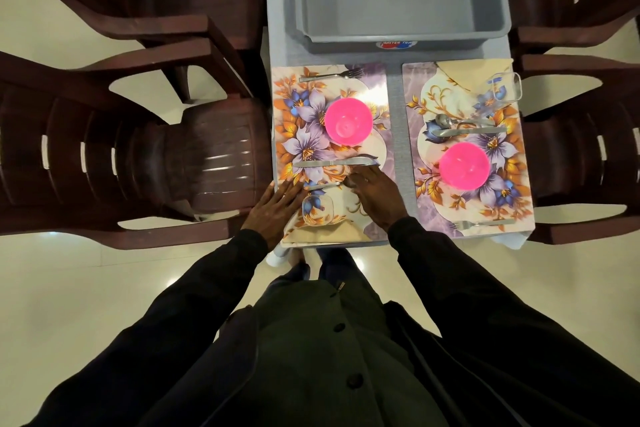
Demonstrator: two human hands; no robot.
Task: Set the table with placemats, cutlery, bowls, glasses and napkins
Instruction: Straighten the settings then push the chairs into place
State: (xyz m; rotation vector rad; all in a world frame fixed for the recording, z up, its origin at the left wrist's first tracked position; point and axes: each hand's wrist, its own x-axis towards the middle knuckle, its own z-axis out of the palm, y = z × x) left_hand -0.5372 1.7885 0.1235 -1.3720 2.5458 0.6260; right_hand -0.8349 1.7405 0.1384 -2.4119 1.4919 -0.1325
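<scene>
Two floral placemats lie side by side. The left placemat point(377, 87) holds a pink bowl point(348, 121), a fork point(329, 75), a knife point(334, 162), a spoon point(322, 186), a clear glass point(317, 210) and a beige napkin point(325, 235). My left hand point(277, 204) rests flat at the mat's left edge, fingertips by the spoon's handle. My right hand point(375, 194) has curled fingers pinching the spoon's other end. The right placemat point(415, 87) carries a second pink bowl point(464, 166), a spoon and knife point(467, 130), a fork point(485, 224), a glass point(507, 87) and a napkin point(478, 71).
An empty grey plastic tub point(398, 35) sits at the far end of the narrow grey table point(396, 114). Dark brown plastic chairs point(214, 156) crowd both long sides. I stand at the table's near end on a pale tiled floor.
</scene>
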